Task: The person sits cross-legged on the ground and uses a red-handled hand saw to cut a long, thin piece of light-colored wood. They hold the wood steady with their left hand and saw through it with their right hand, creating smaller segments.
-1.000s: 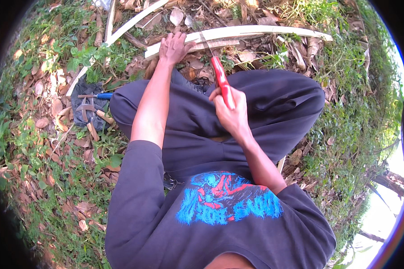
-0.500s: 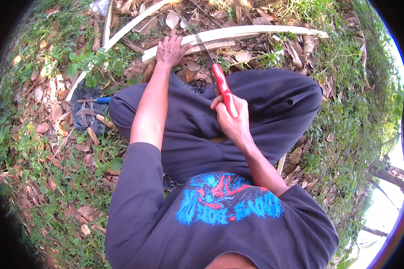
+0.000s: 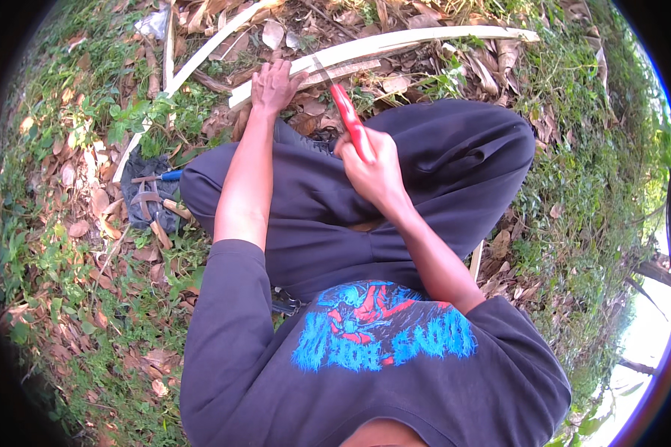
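Note:
A long pale wooden strip (image 3: pixel 402 37) lies across the ground in front of my crossed legs. My left hand (image 3: pixel 274 88) is over its left part, fingers across the far side and thumb toward the near side, holding it down. In my right hand (image 3: pixel 374 165) is a red-handled saw (image 3: pixel 348 112), fingers wrapped round the lower handle. Its dark narrow blade (image 3: pixel 322 71) slants up to the left and meets the strip a little right of my left hand. A shorter, rougher wooden piece (image 3: pixel 350 71) lies along the strip's near side.
On a dark cloth (image 3: pixel 136 208) left of my knee lie a blue-handled tool (image 3: pixel 170 176) and wooden-handled tools (image 3: pixel 170 205). More pale strips (image 3: pixel 201 56) stretch across the upper left, near a clear plastic piece (image 3: pixel 153 24). Dry leaves and grass cover the ground around my legs.
My right hand has pushed the saw forward, away from my body, so less of the blade shows on the near side of the strip. My left hand stays on the strip.

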The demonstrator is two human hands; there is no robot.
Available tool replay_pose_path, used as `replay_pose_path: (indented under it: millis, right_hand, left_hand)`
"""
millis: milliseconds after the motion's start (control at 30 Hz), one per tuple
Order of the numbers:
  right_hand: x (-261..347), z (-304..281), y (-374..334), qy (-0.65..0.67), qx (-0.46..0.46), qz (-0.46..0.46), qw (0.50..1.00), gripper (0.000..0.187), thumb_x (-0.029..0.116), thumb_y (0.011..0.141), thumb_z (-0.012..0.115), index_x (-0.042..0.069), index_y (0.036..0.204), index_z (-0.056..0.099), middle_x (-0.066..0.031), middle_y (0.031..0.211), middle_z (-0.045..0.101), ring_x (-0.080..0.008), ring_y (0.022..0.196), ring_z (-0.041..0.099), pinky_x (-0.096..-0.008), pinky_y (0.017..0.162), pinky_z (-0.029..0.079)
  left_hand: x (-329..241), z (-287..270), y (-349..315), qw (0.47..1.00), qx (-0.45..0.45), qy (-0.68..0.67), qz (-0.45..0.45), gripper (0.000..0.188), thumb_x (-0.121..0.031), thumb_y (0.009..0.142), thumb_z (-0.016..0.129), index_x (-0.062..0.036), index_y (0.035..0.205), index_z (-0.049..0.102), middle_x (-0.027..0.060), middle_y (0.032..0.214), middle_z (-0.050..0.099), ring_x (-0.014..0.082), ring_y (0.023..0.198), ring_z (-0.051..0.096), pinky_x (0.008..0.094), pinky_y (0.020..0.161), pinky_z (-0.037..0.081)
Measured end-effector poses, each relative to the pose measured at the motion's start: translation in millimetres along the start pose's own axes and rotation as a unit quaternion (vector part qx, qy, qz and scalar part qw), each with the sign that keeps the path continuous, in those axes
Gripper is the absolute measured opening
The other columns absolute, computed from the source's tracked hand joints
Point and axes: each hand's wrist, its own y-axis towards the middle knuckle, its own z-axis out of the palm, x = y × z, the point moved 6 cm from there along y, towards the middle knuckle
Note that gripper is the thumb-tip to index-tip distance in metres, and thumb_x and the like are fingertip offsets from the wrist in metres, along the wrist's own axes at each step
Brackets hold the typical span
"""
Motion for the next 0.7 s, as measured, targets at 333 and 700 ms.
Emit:
replay_pose_path:
  millis: [333, 700]
  right_hand:
    - [0, -15, -38, 0.035, 0.029, 0.039, 0.998, 0.013, 0.002, 0.083, 0.054, -0.002, 0.076, 0.064, 0.0007, 0.058, 0.054, -0.0051, 0.053, 0.048, -0.0246, 0.051, 0.039]
    - [-8, -12, -39, -0.007, 0.058, -0.054, 0.997, 0.009, 0.005, 0.080, 0.057, -0.003, 0.080, 0.061, -0.0163, 0.055, 0.053, -0.0259, 0.050, 0.061, -0.0350, 0.053, 0.046]
  left_hand:
    - [1, 5, 3, 1.000, 0.008, -0.004, -0.004, 0.056, -0.062, 0.092, 0.053, -0.0088, 0.103, 0.063, 0.0079, 0.108, 0.066, 0.0296, 0.101, 0.060, 0.0505, 0.081, 0.046]
    - [2, 5, 9, 0.999, 0.030, 0.015, 0.018, 0.052, -0.057, 0.093, 0.055, -0.0066, 0.103, 0.062, 0.0120, 0.131, 0.059, 0.0333, 0.099, 0.061, 0.0497, 0.080, 0.046]
